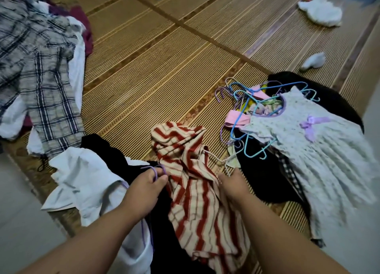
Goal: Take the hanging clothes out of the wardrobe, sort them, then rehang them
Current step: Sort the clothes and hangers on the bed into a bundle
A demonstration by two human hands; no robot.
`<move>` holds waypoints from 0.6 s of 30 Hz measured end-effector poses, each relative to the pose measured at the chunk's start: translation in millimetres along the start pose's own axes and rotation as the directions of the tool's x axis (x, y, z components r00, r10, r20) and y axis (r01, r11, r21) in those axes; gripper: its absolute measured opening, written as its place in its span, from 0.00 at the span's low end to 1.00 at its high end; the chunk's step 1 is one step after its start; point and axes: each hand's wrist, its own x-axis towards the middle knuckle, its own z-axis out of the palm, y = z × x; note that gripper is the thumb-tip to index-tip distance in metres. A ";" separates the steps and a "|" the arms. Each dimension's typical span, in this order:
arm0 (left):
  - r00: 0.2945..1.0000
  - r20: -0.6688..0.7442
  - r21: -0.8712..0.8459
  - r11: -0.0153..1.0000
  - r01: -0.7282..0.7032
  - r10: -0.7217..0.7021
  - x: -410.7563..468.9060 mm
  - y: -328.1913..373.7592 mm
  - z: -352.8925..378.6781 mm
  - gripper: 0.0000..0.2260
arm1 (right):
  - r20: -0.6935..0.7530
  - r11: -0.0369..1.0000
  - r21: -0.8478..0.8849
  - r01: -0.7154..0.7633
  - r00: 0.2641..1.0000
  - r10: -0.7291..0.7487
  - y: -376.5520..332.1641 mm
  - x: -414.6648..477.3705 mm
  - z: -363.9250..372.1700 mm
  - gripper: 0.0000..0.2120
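Gripping a thin purple plastic hanger (155, 170) by its hook, the left hand (144, 188) sits at about 7 o'clock, fingers curled round the loop. The right hand (234, 184), at 5 o'clock, has its fingers closed on the edge of a crumpled red-and-cream striped knit garment (191, 191), which lies between the two hands at 6 o'clock. A white wire hanger (218, 157) pokes out of that garment and reaches the right fingertips; whether they hold it too I cannot tell.

Under the left hand lies a rumpled white cotton shirt (88, 183) over a black cloth (109, 148). At 3 o'clock a pale floral child's dress with a lilac bow (320, 154) rests on a dark black garment (261, 177). Just beyond it is a tangle of blue and purple plastic hangers (242, 101). At 10 o'clock a grey-and-navy plaid shirt (43, 72) spreads over other clothes. Everything lies on a striped woven bamboo mat (164, 54). At 2 o'clock lies a small white balled cloth (313, 61), and farther out at 1 o'clock a larger white cloth (320, 12).
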 end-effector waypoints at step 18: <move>0.997 -0.062 0.019 0.999 0.048 -0.046 -41.6 6.5 -8.5 0.11 | 0.031 0.955 0.074 0.288 0.956 -0.291 12.2 -67.9 21.7 0.10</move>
